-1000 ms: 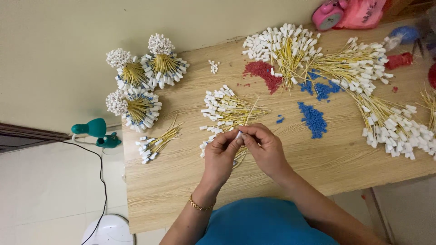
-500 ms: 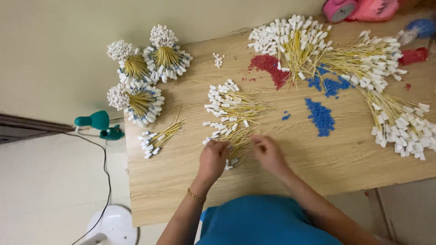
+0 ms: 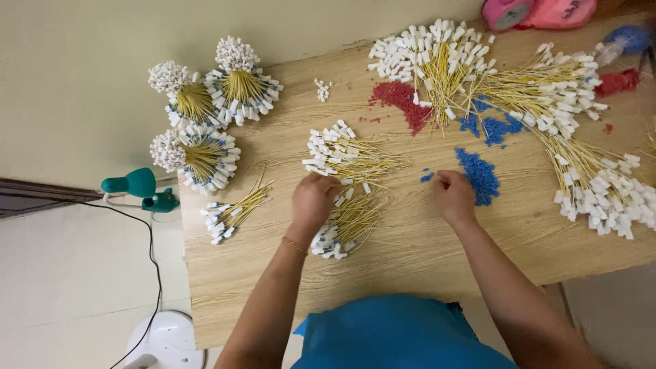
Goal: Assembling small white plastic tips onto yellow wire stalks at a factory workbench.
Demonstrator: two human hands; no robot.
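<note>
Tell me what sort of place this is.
Likely a home or small-workshop piecework bench: a wooden table heaped with yellow-wire white-tagged pieces, finished bundles, and piles of blue beads.

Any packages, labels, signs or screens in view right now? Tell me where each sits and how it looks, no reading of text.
Pink package: far edge of the wooden table, upper right; rounded, pink with dark markings, cut off by the frame.
Blue packet: far right, beside the pink one; blurred, kind unclear.
Red packet: just below the blue one; small, red.
No signs or screens show.
</note>
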